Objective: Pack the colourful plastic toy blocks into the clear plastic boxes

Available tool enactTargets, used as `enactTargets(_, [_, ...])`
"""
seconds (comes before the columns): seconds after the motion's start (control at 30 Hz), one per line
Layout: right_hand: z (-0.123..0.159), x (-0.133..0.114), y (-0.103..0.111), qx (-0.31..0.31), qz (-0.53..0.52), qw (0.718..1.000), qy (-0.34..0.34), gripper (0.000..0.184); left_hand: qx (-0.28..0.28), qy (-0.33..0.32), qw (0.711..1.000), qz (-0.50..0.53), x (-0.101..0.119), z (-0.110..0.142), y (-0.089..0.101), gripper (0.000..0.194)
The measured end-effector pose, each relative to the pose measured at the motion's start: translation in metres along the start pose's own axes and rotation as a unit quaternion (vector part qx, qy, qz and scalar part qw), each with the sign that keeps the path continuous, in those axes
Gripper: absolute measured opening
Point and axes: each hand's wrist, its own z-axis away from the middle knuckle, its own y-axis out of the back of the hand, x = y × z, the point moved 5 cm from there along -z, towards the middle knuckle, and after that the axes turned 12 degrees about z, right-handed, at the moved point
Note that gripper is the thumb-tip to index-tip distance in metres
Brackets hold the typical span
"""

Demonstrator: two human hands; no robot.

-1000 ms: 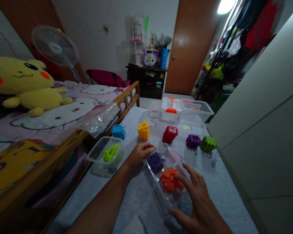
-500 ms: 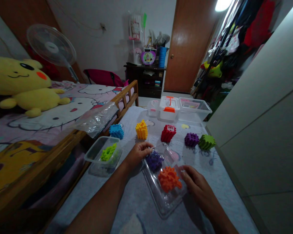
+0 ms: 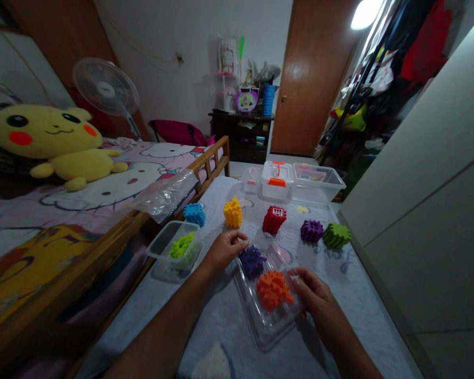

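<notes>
Our right hand [image 3: 316, 301] pinches the clear tray [image 3: 265, 330] by its rim, the orange block [image 3: 274, 290] at nine o'clock; our left hand [image 3: 224, 251] curls loosely nearby.

No lettering can be read anywhere: the blue printed marks on the grey bedsheet [image 3: 332, 255] are too blurred to make out, and so is the pink card inside the clear plastic storage box [image 3: 318, 183]

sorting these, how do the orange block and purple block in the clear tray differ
The orange block is bright and looks larger; the purple block is darker and smaller. The orange one lies nearer the right hand, the purple nearer the left hand. Both are toothed toy blocks in the clear tray.
</notes>
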Motion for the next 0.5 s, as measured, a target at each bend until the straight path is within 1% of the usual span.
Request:
enactTargets(0.1, [-0.001,0.002,0.002,0.017,0.003,1.0,0.004,0.046,0.059,-0.042,0.991,-0.115,0.019,0.019,0.004,0.036])
enactTargets(0.2, [-0.001,0.003,0.003,0.023,0.009,1.0,-0.001,0.047,0.115,-0.097,0.968,-0.203,0.036,0.051,0.004,0.045])
enactTargets(0.23, [0.0,0.003,0.002,0.024,0.009,1.0,-0.003,0.047,0.124,-0.098,0.964,-0.213,0.038,0.062,0.003,0.047])
enactTargets(0.27, [0.001,0.002,0.001,0.024,0.006,1.0,-0.004,0.047,0.125,-0.085,0.965,-0.213,0.037,0.071,0.002,0.051])
enactTargets(0.3, [0.001,0.001,0.0,0.023,0.003,1.0,-0.002,0.047,0.115,-0.059,0.971,-0.204,0.034,0.079,-0.001,0.056])
enactTargets(0.37, [0.003,-0.002,-0.006,0.022,-0.006,1.0,0.007,0.046,0.077,-0.012,0.983,-0.168,0.026,0.09,-0.006,0.063])
enactTargets(0.4, [0.003,-0.003,-0.01,0.019,-0.01,1.0,0.011,0.045,0.062,0.001,0.986,-0.152,0.023,0.093,-0.007,0.064])
enactTargets(0.43, [0.004,-0.003,-0.015,0.016,-0.012,1.0,0.012,0.045,0.055,0.006,0.988,-0.143,0.022,0.095,-0.008,0.063])
enactTargets(0.5, [0.004,-0.003,-0.026,-0.001,-0.016,1.0,0.009,0.046,0.059,0.002,0.987,-0.153,0.022,0.095,-0.006,0.057])
